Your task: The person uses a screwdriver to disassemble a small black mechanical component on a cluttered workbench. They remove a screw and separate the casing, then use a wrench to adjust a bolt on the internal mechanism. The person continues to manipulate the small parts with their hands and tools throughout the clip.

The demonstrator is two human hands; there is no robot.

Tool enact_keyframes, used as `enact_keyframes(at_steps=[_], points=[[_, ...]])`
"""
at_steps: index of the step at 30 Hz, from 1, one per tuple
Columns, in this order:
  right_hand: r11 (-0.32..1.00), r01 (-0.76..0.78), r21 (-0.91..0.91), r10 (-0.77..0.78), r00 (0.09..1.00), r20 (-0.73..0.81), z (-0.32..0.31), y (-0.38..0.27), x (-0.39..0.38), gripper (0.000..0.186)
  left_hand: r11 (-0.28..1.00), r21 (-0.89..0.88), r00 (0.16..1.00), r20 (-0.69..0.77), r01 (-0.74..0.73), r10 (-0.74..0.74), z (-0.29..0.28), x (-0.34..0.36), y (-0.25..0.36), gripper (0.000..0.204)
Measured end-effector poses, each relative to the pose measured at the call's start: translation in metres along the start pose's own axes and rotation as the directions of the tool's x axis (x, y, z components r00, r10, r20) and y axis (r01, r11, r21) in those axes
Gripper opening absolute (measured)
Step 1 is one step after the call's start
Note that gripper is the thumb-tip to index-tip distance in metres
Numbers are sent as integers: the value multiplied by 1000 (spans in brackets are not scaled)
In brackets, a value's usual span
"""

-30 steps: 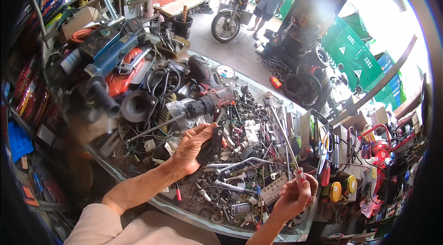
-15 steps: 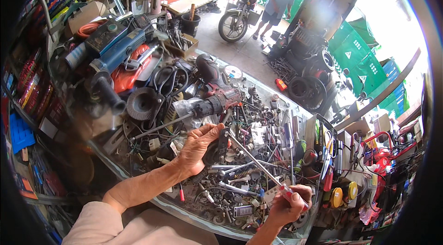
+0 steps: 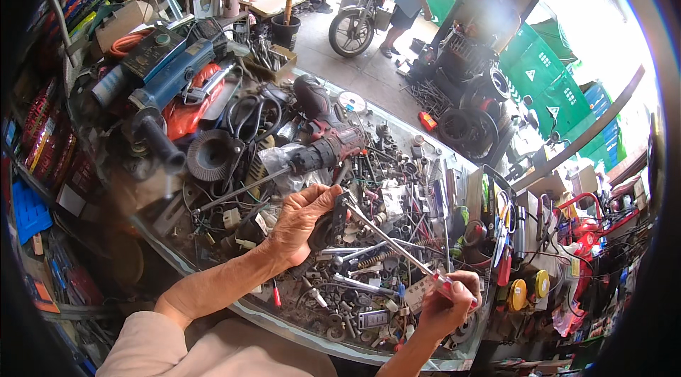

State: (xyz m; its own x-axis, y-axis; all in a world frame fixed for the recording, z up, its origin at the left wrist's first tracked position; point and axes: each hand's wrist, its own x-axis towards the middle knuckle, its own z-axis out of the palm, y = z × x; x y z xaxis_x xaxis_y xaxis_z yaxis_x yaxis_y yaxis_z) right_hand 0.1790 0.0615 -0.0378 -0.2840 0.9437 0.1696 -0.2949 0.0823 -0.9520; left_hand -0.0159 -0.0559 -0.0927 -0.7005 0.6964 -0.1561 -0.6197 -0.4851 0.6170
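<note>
My left hand [image 3: 298, 226] is closed around a small dark part [image 3: 341, 215], pinched by thumb and fingers above the cluttered bench. What kind of part it is I cannot make out. A long screwdriver [image 3: 394, 244] is in my right hand [image 3: 452, 306], which grips its red and clear handle. The steel shaft runs up and left, and its tip meets the dark part beside my left fingertips. Below both hands lie many loose bolts, sockets and metal bits. A red and black power drill [image 3: 333, 148] with a long bit rests just beyond my left hand.
At the left sit a blue angle grinder [image 3: 177, 78] and a round flap disc [image 3: 211, 155]. Scissors and tools fill a holder [image 3: 489, 221] at the right, beside two yellow-faced rolls [image 3: 518, 296]. Beyond the bench, a person [image 3: 418, 1] stands near a motorcycle [image 3: 355, 26].
The view has shifted slightly. Both hands keep their hold, the screwdriver tip staying at the dark part. The person in the background has bent further forward.
</note>
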Motion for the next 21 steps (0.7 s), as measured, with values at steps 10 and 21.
enact_keyframes(at_steps=[10, 21], points=[[975, 183, 130, -186, 982, 18, -22, 24, 11, 38, 911, 321, 966, 75, -257, 246, 3, -3, -3, 15], [987, 103, 124, -101, 995, -23, -36, 29, 14, 30, 892, 394, 975, 94, -220, 199, 5, -10, 0, 13]])
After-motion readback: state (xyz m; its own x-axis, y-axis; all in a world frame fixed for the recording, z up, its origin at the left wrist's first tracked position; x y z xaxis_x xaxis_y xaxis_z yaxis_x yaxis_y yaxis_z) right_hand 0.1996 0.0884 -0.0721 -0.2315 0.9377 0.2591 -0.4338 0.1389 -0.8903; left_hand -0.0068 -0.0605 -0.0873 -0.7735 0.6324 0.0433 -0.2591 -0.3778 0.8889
